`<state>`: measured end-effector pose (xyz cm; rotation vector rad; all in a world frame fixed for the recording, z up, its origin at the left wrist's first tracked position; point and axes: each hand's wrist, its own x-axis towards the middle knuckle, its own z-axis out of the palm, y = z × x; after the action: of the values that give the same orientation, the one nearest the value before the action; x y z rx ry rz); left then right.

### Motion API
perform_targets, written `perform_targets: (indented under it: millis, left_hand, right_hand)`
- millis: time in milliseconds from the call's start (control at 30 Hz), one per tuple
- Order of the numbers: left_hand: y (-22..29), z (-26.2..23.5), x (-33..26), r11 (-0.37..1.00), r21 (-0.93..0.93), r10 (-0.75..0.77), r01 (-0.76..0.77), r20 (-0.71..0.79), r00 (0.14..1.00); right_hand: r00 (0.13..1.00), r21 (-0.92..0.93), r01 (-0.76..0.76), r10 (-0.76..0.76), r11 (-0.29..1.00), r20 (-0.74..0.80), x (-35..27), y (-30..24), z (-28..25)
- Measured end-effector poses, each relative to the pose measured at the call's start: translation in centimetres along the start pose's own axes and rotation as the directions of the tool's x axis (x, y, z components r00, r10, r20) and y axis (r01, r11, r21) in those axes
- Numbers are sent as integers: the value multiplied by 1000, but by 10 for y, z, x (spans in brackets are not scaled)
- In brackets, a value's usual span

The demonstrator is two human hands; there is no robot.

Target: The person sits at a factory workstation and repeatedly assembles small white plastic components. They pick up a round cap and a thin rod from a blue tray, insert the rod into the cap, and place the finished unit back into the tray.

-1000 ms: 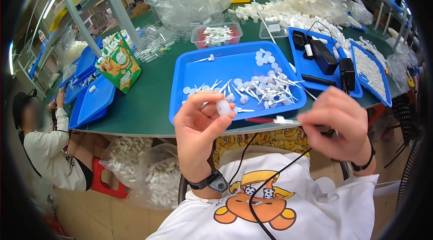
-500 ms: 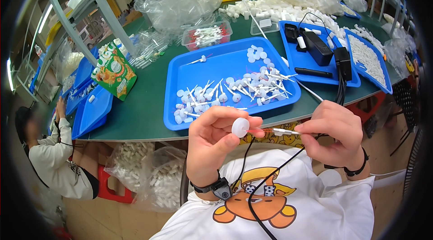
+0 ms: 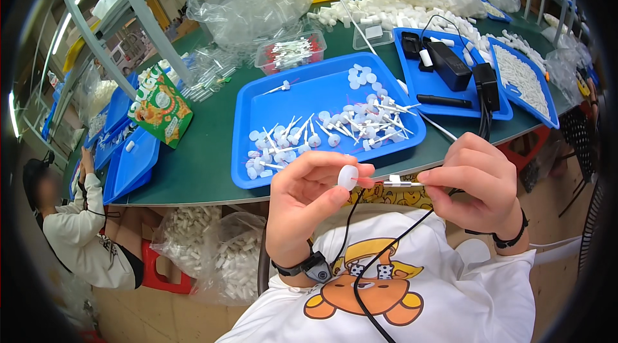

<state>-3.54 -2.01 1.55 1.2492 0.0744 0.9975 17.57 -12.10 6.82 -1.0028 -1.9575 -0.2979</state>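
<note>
Between the thumb and fingers of my left hand (image 3: 293, 208) is a translucent white round disc (image 3: 347, 177), turned partly edge-on. Red thread (image 3: 367, 180) runs from the disc toward a thin white stick (image 3: 404, 183) with a shiny, metal-looking section. My right hand (image 3: 475, 179) pinches the stick's right end. Stick and disc are a short gap apart, both held above my lap at the table's front edge. Just beyond my hands, a large blue tray (image 3: 248, 111) bears several similar discs (image 3: 364, 77) and disc-and-stick pieces (image 3: 314, 140).
Right of the tray, another blue tray (image 3: 444, 111) carries black adapters (image 3: 449, 66). A tray of small white tubes (image 3: 524, 85) sits farther right. Behind are a clear box of sticks (image 3: 290, 53) and plastic bags (image 3: 248, 5). A green snack bag (image 3: 161, 108) stands left; a person (image 3: 80, 220) sits beyond.
The stick has come slightly left, closer to the disc, and lies more level. The disc has turned more edge-on. Both hands keep their hold.
</note>
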Motion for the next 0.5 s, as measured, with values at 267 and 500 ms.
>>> perform_targets:
  millis: [267, 500]
  left_hand:
    - [-2, -3, 1, 999, 33, -16, 16, 12, 1000]
    - [-4, -3, 2, 999, 42, -9, 9, 12, 1000]
  right_hand:
    - [997, -140, 70, -76, 988, -34, 1, 1, -1]
    - [992, -181, 92, -105, 979, -65, 1, -2, -4]
